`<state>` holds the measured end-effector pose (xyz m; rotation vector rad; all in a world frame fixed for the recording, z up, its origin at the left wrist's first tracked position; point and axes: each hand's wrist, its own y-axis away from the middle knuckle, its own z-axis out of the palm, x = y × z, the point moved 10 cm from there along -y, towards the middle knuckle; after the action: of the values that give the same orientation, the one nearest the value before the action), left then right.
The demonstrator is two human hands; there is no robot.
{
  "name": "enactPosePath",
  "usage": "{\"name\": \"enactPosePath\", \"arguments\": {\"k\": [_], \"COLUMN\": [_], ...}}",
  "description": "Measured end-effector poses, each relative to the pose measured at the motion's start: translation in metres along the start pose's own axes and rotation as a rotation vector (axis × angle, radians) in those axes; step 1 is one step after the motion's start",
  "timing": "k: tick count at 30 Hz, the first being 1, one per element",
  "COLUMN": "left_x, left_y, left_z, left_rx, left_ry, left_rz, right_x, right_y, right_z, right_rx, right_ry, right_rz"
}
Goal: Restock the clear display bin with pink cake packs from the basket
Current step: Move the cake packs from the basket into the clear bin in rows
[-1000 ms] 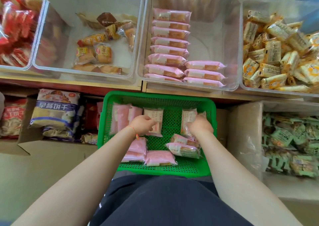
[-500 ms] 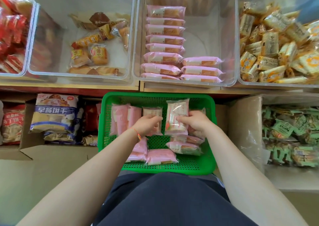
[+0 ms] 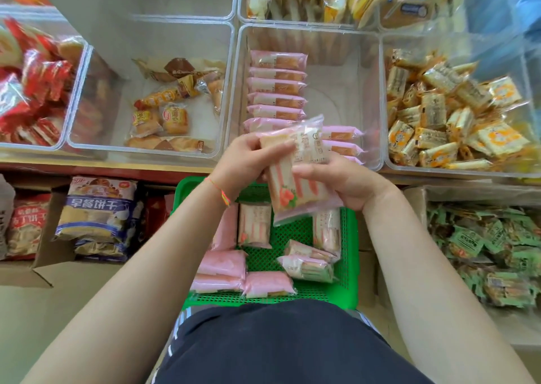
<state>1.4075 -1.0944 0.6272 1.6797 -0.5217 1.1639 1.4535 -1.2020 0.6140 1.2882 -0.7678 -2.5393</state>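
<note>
Pink plastic-wrapped cake packs (image 3: 295, 175) held above green plastic mesh basket (image 3: 349, 254).
Left hand (image 3: 246, 164) and right hand (image 3: 342, 184) each grip pinching them, before clear plastic display bin (image 3: 371, 96).

Bare floor is lying open in the right rear of the clear plastic display bin (image 3: 371, 96); rows of pink-wrapped cake packs (image 3: 276, 86) are occupying its left side and near-right corner.

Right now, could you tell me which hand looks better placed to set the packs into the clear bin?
Probably the right hand. Both hands grip the held packs, but the clear bin's bare floor and short row lie on the right, while the left hand faces the full left row.
</note>
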Motion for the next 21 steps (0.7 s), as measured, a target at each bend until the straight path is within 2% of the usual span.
{"name": "enactPosePath", "arguments": {"k": [4,6,8,12,14,16,18,21], "left_x": [0.013,0.012,0.007,-0.018,-0.027,-0.027,-0.019,-0.016], "left_y": [-0.030,-0.047,-0.061,-0.083,-0.091,-0.097,-0.101,-0.113], "left_z": [-0.025,-0.031,-0.025,0.007,0.014,0.015,0.021,0.029], "left_rx": [0.229,0.295,0.268,0.079,0.046,0.067,0.090,0.036], "left_ry": [-0.078,-0.320,-0.657,-1.093,-1.195,-1.233,-1.287,-1.340], "left_rz": [0.060,0.094,0.121,0.157,0.146,0.135,0.188,0.179], "right_x": [-0.053,-0.085,-0.118,-0.162,-0.163,-0.149,-0.129,-0.111], "right_y": [0.002,0.010,0.013,-0.001,-0.020,-0.042,-0.058,-0.071], "right_z": [-0.060,-0.088,-0.104,-0.113,-0.112,-0.113,-0.116,-0.119], "right_rx": [0.408,0.602,0.730,0.918,0.935,0.867,0.792,0.789], "right_ry": [0.212,0.354,0.594,1.206,1.476,1.630,1.688,1.750], "right_rz": [-0.128,-0.210,-0.259,-0.285,-0.205,-0.067,0.087,0.224]}}
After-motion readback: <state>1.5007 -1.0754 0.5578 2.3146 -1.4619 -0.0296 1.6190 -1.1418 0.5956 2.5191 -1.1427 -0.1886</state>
